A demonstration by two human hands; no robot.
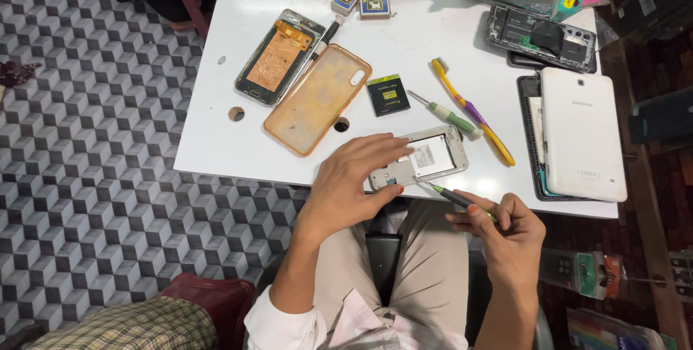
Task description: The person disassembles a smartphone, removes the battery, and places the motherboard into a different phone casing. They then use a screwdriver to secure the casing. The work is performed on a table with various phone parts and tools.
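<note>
My left hand (354,180) rests its fingers on a small opened phone (426,156) with its back off, lying near the front edge of the white table (216,133). My right hand (505,231) grips a green-handled screwdriver (455,196), its tip pointing at the phone's lower edge. A second green screwdriver (444,112) and a yellow and purple toothbrush (473,112) lie just behind the phone.
An orange phone case (317,97), an opened phone with a copper plate (278,58), a black battery (388,95), a white tablet (581,133), a dismantled phone (541,36) and small boxes (361,2) lie on the table. Patterned floor at left.
</note>
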